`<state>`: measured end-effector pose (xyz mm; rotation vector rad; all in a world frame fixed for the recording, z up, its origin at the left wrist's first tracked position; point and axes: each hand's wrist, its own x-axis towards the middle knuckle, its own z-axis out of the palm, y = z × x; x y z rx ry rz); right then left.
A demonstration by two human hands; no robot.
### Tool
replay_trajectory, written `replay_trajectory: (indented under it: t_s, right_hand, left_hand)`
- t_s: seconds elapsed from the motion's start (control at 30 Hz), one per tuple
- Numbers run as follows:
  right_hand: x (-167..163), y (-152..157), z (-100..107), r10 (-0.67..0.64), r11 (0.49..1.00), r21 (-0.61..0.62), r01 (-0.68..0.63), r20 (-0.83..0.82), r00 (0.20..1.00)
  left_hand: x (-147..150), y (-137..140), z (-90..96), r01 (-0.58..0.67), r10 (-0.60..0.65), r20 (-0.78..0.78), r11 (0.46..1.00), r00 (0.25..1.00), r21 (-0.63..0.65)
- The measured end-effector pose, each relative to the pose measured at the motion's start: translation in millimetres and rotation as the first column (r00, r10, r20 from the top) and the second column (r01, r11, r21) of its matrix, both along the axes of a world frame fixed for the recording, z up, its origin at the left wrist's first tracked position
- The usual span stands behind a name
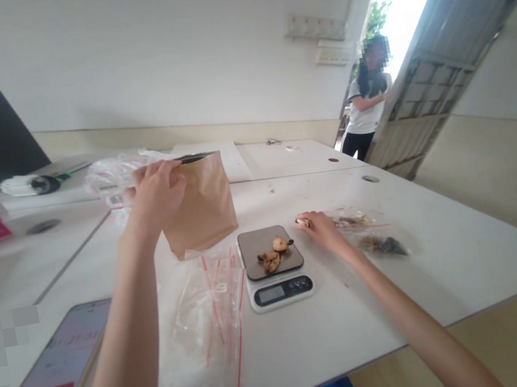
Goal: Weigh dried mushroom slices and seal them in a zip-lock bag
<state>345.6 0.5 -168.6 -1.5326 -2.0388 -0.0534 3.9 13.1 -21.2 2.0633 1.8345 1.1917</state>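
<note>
Item one: my left hand (153, 188), fingers (169, 172) clasped over the top edge of an upright brown paper bag (205, 206) on the white desk (449, 253). Item two: my right hand (320, 228), fingers curled on a small pale piece at the desk surface, just right of the scale; whether they pinch it fully I cannot tell. Item three: a digital kitchen scale (275, 267) between my hands, a few dried brown pieces (275, 252) on its platform. Item four: filled clear bags (371, 237) just beyond my right hand. Item five: a heap of empty red-striped zip bags (210, 315) left of the scale. Item six: a phone (47, 384), screen lit, near the desk's left edge.
</note>
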Motion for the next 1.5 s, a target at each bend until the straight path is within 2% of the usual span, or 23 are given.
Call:
replay_trajectory:
  t_s: [0.1,0.17,0.23,0.3,0.47,0.63,0.83,0.9,0.93,1.0,1.07,1.13,1.2,1.27,1.4,1.5]
  right_hand:
    - [-23.7,1.8,19.7,0.058,0.998,0.030,-0.055,-0.076,0.995]
    - [-42.0,3.0,31.3,0.165,0.986,0.013,-0.165,-0.103,0.981]
    - [-57.8,3.4,39.2,0.313,0.946,-0.053,-0.319,-0.096,0.945]
    - [-68.1,1.2,42.8,0.397,0.908,-0.119,-0.402,-0.068,0.915]
    - [-75.6,-27.4,41.1,0.276,0.952,-0.137,-0.273,0.002,0.961]
    - [-88.7,-59.5,31.4,0.219,0.937,-0.303,-0.175,0.117,0.969]
    - [-101.4,-51.7,25.2,0.160,0.926,-0.362,-0.104,0.129,0.979]
    - [-101.4,-48.7,34.1,0.156,0.942,-0.316,-0.114,0.111,0.982]
    - [-101.5,-48.0,41.5,0.159,0.961,-0.242,-0.134,0.084,0.984]
    - [-104.1,-47.4,61.2,0.211,0.978,-0.008,-0.211,-0.001,0.978]
    - [-111.2,-46.9,84.6,0.324,0.927,0.219,-0.303,-0.070,0.943]
    - [-123.2,-45.3,106.6,0.424,0.865,0.324,-0.383,-0.062,0.904]
    - [-138.2,-41.8,123.1,0.474,0.828,0.342,-0.445,-0.004,0.880]
    - [-153.0,-36.0,131.7,0.472,0.820,0.330,-0.467,0.070,0.879]
    - [-171.6,-20.5,129.3,0.360,0.861,0.310,-0.404,0.188,0.914]
    - [-173.3,-16.0,124.5,0.309,0.883,0.279,-0.378,0.262,0.914]
  left_hand:
    - [0.1,0.9,-0.7,0.004,-0.004,-0.019,1.000,1.000,0.006]
    - [1.3,0.8,-1.9,-0.022,0.023,-0.045,0.999,0.999,0.032]
    - [2.8,0.1,-3.0,-0.053,0.058,-0.076,0.996,0.995,0.072]
    - [3.9,-1.0,-3.3,-0.071,0.081,-0.103,0.993,0.991,0.097]
    - [4.3,-4.8,0.4,-0.073,0.079,-0.176,0.997,0.981,0.040]
    - [4.8,-5.5,2.4,-0.070,0.072,-0.218,0.997,0.973,0.014]
    - [4.6,-7.7,3.7,-0.069,0.065,-0.238,0.998,0.969,-0.008]
    - [4.2,-9.2,6.3,-0.064,0.060,-0.229,0.998,0.972,-0.013]
    - [4.1,-10.0,8.0,-0.071,0.066,-0.216,0.997,0.974,-0.014]
    - [3.7,-11.6,11.7,-0.097,0.096,-0.169,0.995,0.981,0.003]
    - [2.9,-13.5,15.2,-0.114,0.117,-0.120,0.993,0.986,0.033]
    - [1.0,-15.4,17.8,-0.099,0.101,-0.095,0.995,0.990,0.024]
    - [-2.0,-16.8,19.2,-0.058,0.054,-0.101,0.998,0.993,-0.039]
    - [-5.4,-17.0,19.8,0.004,-0.016,-0.106,0.994,0.994,-0.111]
    - [-8.2,-15.0,20.3,0.128,-0.149,-0.122,0.978,0.981,-0.164]
    - [-7.2,-13.5,21.4,0.133,-0.167,-0.195,0.975,0.966,-0.178]
